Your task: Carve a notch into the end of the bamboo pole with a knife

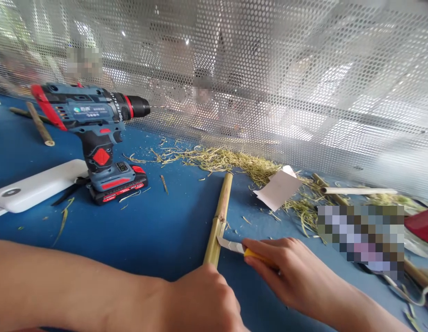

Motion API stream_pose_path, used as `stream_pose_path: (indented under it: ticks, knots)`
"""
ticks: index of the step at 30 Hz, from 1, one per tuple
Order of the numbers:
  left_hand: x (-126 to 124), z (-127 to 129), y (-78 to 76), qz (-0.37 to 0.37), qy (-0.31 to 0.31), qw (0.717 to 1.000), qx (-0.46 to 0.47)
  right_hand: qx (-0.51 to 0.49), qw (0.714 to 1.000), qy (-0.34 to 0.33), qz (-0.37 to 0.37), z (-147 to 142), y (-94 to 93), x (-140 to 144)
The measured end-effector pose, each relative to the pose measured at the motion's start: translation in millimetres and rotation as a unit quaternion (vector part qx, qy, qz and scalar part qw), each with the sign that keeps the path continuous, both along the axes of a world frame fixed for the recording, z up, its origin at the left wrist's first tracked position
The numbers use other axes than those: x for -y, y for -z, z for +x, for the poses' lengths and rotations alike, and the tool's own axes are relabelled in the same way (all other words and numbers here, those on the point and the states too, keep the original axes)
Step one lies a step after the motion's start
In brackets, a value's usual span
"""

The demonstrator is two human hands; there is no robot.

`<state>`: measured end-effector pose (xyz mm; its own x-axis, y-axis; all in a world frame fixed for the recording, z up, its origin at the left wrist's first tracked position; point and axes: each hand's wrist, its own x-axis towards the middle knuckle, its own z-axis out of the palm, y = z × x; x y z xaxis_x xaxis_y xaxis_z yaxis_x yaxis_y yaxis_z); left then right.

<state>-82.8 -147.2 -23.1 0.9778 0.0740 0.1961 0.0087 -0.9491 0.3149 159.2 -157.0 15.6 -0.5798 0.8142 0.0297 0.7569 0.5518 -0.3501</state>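
Observation:
A length of bamboo (223, 203) points away from me over the blue table, with a node ring partway along it. My left hand (207, 299) is closed around its near end. In my right hand (286, 267) is a utility knife (251, 252) with a yellow handle, its blade extended to the left. The blade's tip touches, or nearly touches, the bamboo's right side just below the node. My left fingers are partly hidden behind the back of that hand.
A cordless drill (96, 138) stands on its battery at left, bit pointing right, beside a white power bank (41, 184). Bamboo shavings (220, 159) lie along the perforated metal screen (234, 69). Folded paper (279, 186) and a pale stick (359, 191) are at right.

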Motion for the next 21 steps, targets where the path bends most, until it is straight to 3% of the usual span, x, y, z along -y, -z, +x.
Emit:
stream_pose_path:
  ticks: [5, 10, 21]
  knots:
    - [3.6, -2.8, -5.9, -0.004, -0.011, 1.000, 0.008, -0.008, 1.000, 0.006, 0.015, -1.4, 0.1, -4.1]
    - [-3.3, 0.9, -0.7, 0.001, 0.005, 1.000, -0.020, 0.001, 0.999, 0.006, 0.035, 0.0, 3.6, -8.5]
    - [-0.8, 2.3, -1.9, 0.033, -0.006, 0.999, -0.035, 0.054, 0.978, 0.005, 0.202, 10.5, 16.9, -19.9]
